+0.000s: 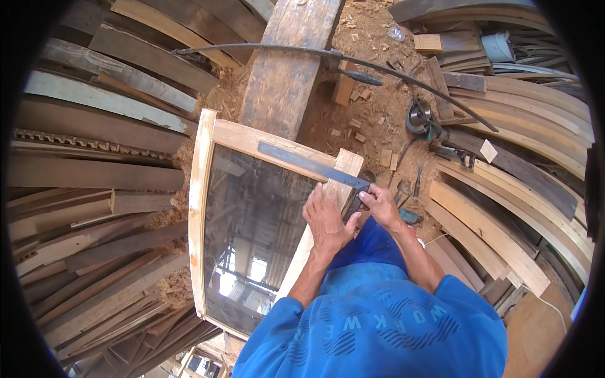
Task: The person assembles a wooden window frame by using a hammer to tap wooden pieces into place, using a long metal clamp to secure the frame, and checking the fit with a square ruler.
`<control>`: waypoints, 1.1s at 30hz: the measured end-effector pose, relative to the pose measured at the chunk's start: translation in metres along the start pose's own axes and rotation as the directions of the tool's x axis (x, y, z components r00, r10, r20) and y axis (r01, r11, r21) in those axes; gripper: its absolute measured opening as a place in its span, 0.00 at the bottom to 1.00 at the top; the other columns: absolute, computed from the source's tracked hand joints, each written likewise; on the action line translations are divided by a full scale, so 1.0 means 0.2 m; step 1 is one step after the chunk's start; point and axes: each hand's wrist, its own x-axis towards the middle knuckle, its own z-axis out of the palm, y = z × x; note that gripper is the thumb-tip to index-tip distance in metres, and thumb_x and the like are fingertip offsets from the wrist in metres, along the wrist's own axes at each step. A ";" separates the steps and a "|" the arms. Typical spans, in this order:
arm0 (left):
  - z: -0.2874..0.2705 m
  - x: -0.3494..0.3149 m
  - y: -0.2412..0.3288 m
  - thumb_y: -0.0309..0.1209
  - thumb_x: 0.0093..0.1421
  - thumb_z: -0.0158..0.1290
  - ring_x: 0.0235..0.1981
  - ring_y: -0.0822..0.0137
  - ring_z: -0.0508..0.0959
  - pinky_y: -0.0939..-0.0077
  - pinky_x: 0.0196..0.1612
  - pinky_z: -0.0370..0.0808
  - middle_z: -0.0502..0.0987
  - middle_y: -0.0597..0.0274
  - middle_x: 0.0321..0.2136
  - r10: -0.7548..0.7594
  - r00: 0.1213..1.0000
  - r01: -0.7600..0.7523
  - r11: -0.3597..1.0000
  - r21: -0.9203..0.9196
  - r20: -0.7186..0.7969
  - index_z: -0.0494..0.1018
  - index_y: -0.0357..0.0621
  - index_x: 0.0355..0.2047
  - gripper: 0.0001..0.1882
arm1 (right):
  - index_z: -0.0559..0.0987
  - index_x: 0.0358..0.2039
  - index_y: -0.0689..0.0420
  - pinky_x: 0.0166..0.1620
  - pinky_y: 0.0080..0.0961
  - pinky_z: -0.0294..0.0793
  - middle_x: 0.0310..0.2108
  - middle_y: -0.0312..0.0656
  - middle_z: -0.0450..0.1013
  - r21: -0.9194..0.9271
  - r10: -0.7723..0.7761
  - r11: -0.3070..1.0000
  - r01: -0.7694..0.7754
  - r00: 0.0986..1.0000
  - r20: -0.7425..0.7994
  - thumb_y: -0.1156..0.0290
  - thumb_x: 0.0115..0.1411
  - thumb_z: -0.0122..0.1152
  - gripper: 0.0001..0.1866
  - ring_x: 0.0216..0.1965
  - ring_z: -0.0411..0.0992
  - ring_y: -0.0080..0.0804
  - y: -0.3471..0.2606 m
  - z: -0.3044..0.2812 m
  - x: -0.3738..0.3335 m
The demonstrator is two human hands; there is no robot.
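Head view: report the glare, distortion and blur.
In the head view, bright patches glare on the pane; the planks curve toward the rim, with black corners beyond; the left hand, right hand and square look fairly sharp, without obvious motion blur.

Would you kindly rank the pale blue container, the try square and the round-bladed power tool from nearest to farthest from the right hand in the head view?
1. Try square: touched by the right hand.
2. Round-bladed power tool: upper right, beside timber.
3. Pale blue container: far upper right.
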 end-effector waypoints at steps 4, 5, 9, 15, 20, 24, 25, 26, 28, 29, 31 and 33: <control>0.11 0.02 -0.04 0.43 0.44 0.70 0.65 0.32 0.54 0.37 0.62 0.54 0.49 0.28 0.67 0.032 0.999 -0.034 0.999 0.042 0.039 0.60 0.41 0.65 0.51 | 0.80 0.36 0.65 0.33 0.22 0.72 0.27 0.36 0.75 -0.019 -0.022 1.000 0.021 1.000 -0.012 0.71 0.64 0.58 0.09 0.28 0.72 0.20 0.02 0.04 0.04; 0.13 0.03 -0.05 0.42 0.44 0.70 0.65 0.32 0.54 0.37 0.62 0.53 0.47 0.27 0.67 0.072 0.997 -0.071 0.997 0.038 -0.017 0.59 0.42 0.66 0.51 | 0.80 0.36 0.65 0.33 0.21 0.72 0.27 0.35 0.75 -0.006 -0.033 0.999 0.033 0.999 -0.007 0.71 0.65 0.58 0.09 0.28 0.71 0.20 0.03 0.05 0.05; 0.18 0.03 -0.08 0.40 0.44 0.69 0.64 0.35 0.55 0.39 0.62 0.54 0.47 0.27 0.68 0.099 0.992 -0.096 0.995 0.033 -0.074 0.60 0.46 0.67 0.50 | 0.79 0.38 0.65 0.33 0.20 0.72 0.29 0.36 0.77 0.048 -0.048 0.998 0.051 0.997 -0.054 0.73 0.65 0.58 0.08 0.28 0.72 0.19 0.06 0.08 0.04; 0.18 0.06 -0.09 0.41 0.41 0.69 0.60 0.40 0.60 0.47 0.59 0.58 0.50 0.30 0.69 0.093 0.995 -0.091 0.995 0.036 -0.048 0.67 0.51 0.64 0.47 | 0.77 0.43 0.67 0.34 0.17 0.73 0.32 0.38 0.78 0.217 -0.013 0.976 0.031 0.997 -0.082 0.76 0.65 0.57 0.09 0.30 0.74 0.18 0.02 0.11 0.05; 0.16 0.09 -0.08 0.43 0.40 0.70 0.56 0.44 0.62 0.49 0.58 0.58 0.50 0.31 0.70 0.091 0.995 -0.089 0.995 0.047 -0.032 0.68 0.54 0.64 0.47 | 0.77 0.44 0.66 0.37 0.18 0.75 0.34 0.39 0.79 0.252 -0.009 0.967 0.035 0.995 -0.101 0.76 0.65 0.57 0.09 0.32 0.75 0.19 0.01 0.10 0.06; 0.17 0.09 -0.09 0.44 0.40 0.70 0.55 0.45 0.62 0.50 0.57 0.58 0.49 0.31 0.70 0.095 0.994 -0.092 0.995 0.050 -0.058 0.68 0.55 0.64 0.48 | 0.77 0.44 0.66 0.39 0.18 0.76 0.35 0.40 0.79 0.268 0.024 0.963 0.004 0.995 -0.102 0.76 0.65 0.57 0.09 0.33 0.76 0.19 -0.02 0.10 0.06; 0.17 0.09 -0.08 0.45 0.40 0.70 0.55 0.45 0.62 0.50 0.57 0.58 0.49 0.30 0.70 0.088 0.995 -0.085 0.995 0.051 -0.047 0.68 0.56 0.64 0.48 | 0.77 0.44 0.66 0.39 0.18 0.76 0.35 0.40 0.79 0.232 0.022 0.973 0.005 0.994 -0.112 0.76 0.65 0.57 0.09 0.33 0.76 0.20 -0.04 0.10 0.05; 0.17 0.10 -0.08 0.45 0.40 0.70 0.55 0.45 0.61 0.51 0.56 0.58 0.48 0.30 0.70 0.083 0.996 -0.081 0.995 0.052 -0.034 0.68 0.56 0.64 0.48 | 0.77 0.44 0.66 0.39 0.18 0.76 0.36 0.41 0.79 0.196 0.019 0.980 0.006 0.992 -0.123 0.76 0.65 0.57 0.09 0.33 0.76 0.20 -0.05 0.10 0.05; 0.17 0.10 -0.08 0.46 0.40 0.70 0.55 0.45 0.61 0.51 0.56 0.58 0.48 0.29 0.70 0.086 0.996 -0.084 0.995 0.059 -0.038 0.68 0.57 0.65 0.48 | 0.77 0.44 0.66 0.40 0.18 0.76 0.36 0.41 0.80 0.200 0.022 0.980 0.005 0.991 -0.129 0.76 0.65 0.57 0.10 0.33 0.76 0.20 -0.05 0.10 0.05; 0.17 0.10 -0.09 0.46 0.40 0.70 0.55 0.45 0.61 0.51 0.56 0.58 0.47 0.29 0.70 0.084 0.996 -0.081 0.994 0.068 -0.040 0.68 0.58 0.65 0.49 | 0.77 0.45 0.66 0.40 0.18 0.76 0.36 0.41 0.80 0.205 0.029 0.979 -0.002 0.991 -0.131 0.76 0.65 0.57 0.10 0.34 0.76 0.20 -0.05 0.11 0.05; 0.18 0.10 -0.09 0.46 0.40 0.70 0.55 0.45 0.61 0.51 0.56 0.58 0.47 0.29 0.70 0.077 0.996 -0.073 0.995 0.072 -0.045 0.67 0.58 0.65 0.49 | 0.77 0.45 0.67 0.40 0.18 0.76 0.36 0.41 0.80 0.231 0.031 0.973 -0.002 0.992 -0.121 0.76 0.65 0.57 0.10 0.34 0.76 0.20 -0.04 0.10 0.06; 0.18 0.11 -0.09 0.47 0.40 0.70 0.55 0.45 0.61 0.51 0.55 0.58 0.47 0.30 0.70 0.078 0.996 -0.074 0.995 0.071 -0.053 0.67 0.59 0.66 0.49 | 0.77 0.45 0.67 0.40 0.18 0.76 0.36 0.41 0.80 0.255 0.026 0.967 0.005 0.993 -0.119 0.76 0.65 0.57 0.10 0.34 0.76 0.20 -0.04 0.10 0.06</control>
